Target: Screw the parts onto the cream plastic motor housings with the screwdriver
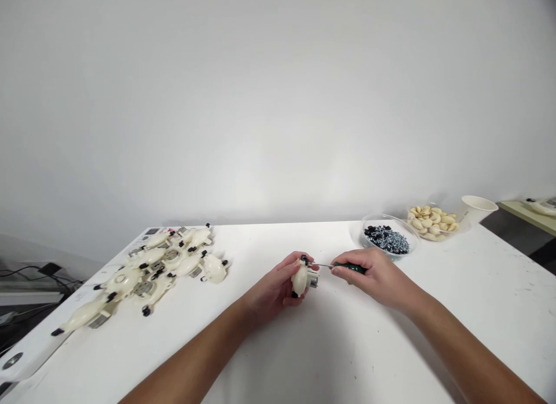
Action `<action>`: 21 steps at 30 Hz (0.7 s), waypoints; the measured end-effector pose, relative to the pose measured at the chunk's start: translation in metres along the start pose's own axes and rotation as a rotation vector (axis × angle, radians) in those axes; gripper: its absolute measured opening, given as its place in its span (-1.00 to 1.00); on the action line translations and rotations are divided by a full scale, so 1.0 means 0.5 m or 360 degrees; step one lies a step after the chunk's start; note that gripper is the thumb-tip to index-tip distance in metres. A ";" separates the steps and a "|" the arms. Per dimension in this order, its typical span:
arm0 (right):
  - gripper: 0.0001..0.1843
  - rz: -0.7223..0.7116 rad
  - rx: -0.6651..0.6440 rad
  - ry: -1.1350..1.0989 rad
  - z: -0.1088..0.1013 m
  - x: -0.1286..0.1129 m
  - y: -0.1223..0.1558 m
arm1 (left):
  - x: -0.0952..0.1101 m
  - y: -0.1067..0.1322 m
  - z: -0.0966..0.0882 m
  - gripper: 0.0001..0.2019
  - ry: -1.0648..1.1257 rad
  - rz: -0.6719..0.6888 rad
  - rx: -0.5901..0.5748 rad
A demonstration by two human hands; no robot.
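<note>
My left hand (278, 285) is closed around a small cream plastic toy part (300, 278) with a grey motor at its side and a black piece on top. It holds the part just above the white table (330, 346). My right hand (373, 276) grips a green-handled screwdriver (347, 267). The thin shaft points left and its tip meets the top of the toy part. Both hands are near the middle of the table.
A pile of several assembled cream toy parts (152, 270) lies at the table's left. At the back right stand a clear dish of screws and black bits (388, 237), a dish of cream shells (432, 221) and a white paper cup (476, 208).
</note>
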State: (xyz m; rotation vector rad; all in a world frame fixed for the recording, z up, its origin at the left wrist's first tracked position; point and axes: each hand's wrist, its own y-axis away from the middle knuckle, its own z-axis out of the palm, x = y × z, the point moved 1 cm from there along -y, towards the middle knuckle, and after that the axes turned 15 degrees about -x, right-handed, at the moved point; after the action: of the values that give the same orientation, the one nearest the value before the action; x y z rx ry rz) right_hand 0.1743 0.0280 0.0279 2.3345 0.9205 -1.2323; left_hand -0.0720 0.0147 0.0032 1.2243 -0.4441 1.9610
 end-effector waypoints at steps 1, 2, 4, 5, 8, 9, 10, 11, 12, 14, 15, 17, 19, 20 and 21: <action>-0.68 0.0016 -0.0019 -0.0013 0.001 0.001 0.000 | 0.000 0.000 0.000 -0.72 -0.0016 -0.0001 -0.0001; -0.66 0.0034 -0.0039 -0.0031 0.001 0.002 -0.001 | 0.001 0.000 0.001 -0.72 -0.0027 -0.0001 -0.0003; -0.62 0.0072 -0.0067 -0.0075 0.003 0.006 -0.002 | 0.001 0.000 0.001 -0.72 -0.0037 0.0004 -0.0012; -0.60 0.0090 -0.0079 -0.0102 0.004 0.008 -0.003 | 0.001 -0.001 0.000 -0.72 -0.0039 0.0004 -0.0015; -0.57 0.0125 -0.0098 -0.0204 0.008 0.015 -0.004 | -0.001 -0.001 -0.001 -0.73 -0.0043 -0.0009 -0.0029; -0.56 0.0134 -0.0105 -0.0240 0.008 0.017 -0.004 | -0.001 0.000 -0.002 -0.73 -0.0043 -0.0008 -0.0031; -0.55 0.0147 -0.0115 -0.0279 0.009 0.019 -0.004 | -0.002 0.000 -0.003 -0.73 -0.0042 -0.0003 -0.0030; -0.54 0.0167 -0.0128 -0.0320 0.010 0.021 -0.004 | -0.002 0.000 -0.003 -0.73 -0.0039 0.0001 -0.0028; -0.52 0.0191 -0.0144 -0.0366 0.011 0.022 -0.004 | -0.003 0.001 -0.003 -0.73 -0.0036 0.0007 -0.0024; -0.48 0.0233 -0.0201 -0.0492 0.013 0.024 -0.006 | -0.002 0.001 -0.003 -0.73 -0.0048 0.0015 -0.0019; -0.45 0.0243 -0.0236 -0.0565 0.015 0.025 -0.007 | -0.002 0.001 -0.003 -0.73 -0.0064 0.0018 -0.0018; -0.40 0.0247 -0.0294 -0.0682 0.018 0.027 -0.011 | 0.000 0.000 -0.002 -0.73 -0.0095 0.0027 -0.0010; -0.37 0.0265 -0.0298 -0.0696 0.021 0.029 -0.014 | 0.000 -0.002 -0.003 -0.73 -0.0085 0.0037 -0.0005; -0.39 0.0273 -0.0273 -0.0666 0.022 0.029 -0.015 | -0.001 -0.003 -0.003 -0.73 -0.0069 0.0039 -0.0010; -0.43 0.0270 -0.0243 -0.0634 0.023 0.028 -0.015 | -0.001 -0.004 -0.003 -0.73 -0.0052 0.0037 -0.0018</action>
State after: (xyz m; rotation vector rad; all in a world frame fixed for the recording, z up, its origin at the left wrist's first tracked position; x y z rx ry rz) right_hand 0.1680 0.0324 0.0099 1.9077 0.6421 -1.4283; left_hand -0.0711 0.0166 0.0016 1.2508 -0.4872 1.9580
